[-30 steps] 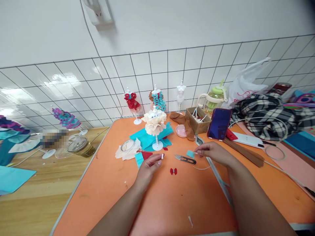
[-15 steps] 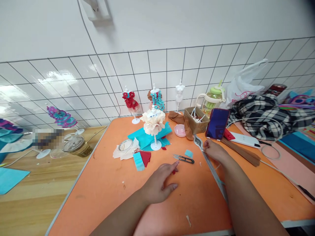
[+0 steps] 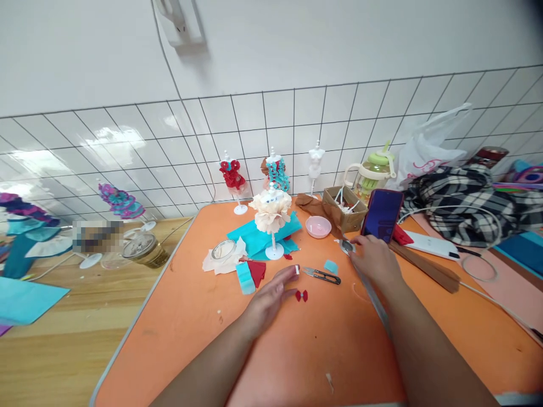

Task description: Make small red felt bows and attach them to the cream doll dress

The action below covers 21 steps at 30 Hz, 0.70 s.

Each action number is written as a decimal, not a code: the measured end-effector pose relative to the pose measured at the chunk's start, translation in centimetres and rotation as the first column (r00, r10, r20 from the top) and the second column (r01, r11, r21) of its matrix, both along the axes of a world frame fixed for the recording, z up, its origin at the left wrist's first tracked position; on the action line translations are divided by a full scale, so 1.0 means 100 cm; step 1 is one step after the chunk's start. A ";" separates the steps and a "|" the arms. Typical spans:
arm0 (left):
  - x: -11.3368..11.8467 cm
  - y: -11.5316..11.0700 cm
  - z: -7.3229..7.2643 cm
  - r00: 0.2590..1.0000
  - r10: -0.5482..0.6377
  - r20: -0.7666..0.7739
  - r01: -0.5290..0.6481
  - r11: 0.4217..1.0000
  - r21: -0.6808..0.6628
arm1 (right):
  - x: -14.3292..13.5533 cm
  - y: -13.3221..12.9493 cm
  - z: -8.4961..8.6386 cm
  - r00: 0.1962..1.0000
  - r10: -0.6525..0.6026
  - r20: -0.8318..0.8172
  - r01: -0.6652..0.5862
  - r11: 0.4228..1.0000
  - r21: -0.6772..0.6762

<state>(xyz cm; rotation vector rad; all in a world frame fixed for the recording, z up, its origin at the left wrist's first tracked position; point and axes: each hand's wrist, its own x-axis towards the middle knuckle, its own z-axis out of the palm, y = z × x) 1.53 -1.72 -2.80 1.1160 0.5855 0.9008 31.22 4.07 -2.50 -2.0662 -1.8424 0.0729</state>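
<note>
My left hand [image 3: 269,299] lies over the orange table with its fingers stretched out and the thumb apart. A small white piece [image 3: 297,270] shows on a fingertip. Just beyond the thumb is a tiny red bow [image 3: 301,295], and black-handled thread snips [image 3: 326,276] lie right of the fingers. My right hand [image 3: 375,259] is closed near the grey rounded end [image 3: 347,246] of a long grey strip [image 3: 373,297]; what its fingers pinch is hidden. A small stand [image 3: 274,212] dressed in cream ruffles stands on blue paper [image 3: 246,233].
Further back are a red-dressed stand [image 3: 233,175], a bare white stand [image 3: 315,164], a pink dish [image 3: 318,226], a wooden box [image 3: 348,211] and an upright phone [image 3: 383,215]. A checked cloth [image 3: 449,198] lies at the right, a lidded cup [image 3: 144,249] at the left.
My left hand has drawn back slightly, uncovering the red bow, and a white piece now shows at its fingertip. My right hand has turned over the grey end. The view has shifted a little.
</note>
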 end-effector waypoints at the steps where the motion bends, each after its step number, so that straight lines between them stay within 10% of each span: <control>1: -0.001 0.002 -0.002 0.999 0.010 0.044 -0.008 0.998 -0.061 | -0.014 -0.005 0.005 0.992 0.120 -0.032 -0.115 0.985 0.125; 5: -0.002 0.007 -0.004 0.994 0.041 0.102 -0.020 0.980 -0.199 | -0.071 -0.026 0.016 0.797 0.603 -0.029 -0.564 0.760 0.323; 8: -0.001 0.007 -0.004 0.990 0.028 0.140 0.004 0.974 -0.225 | -0.097 -0.037 0.014 0.721 0.693 0.032 -0.670 0.683 0.291; 21: 0.001 0.004 -0.002 0.988 -0.038 0.147 0.066 0.979 -0.194 | -0.098 -0.036 0.010 0.789 0.598 -0.138 -0.533 0.780 0.328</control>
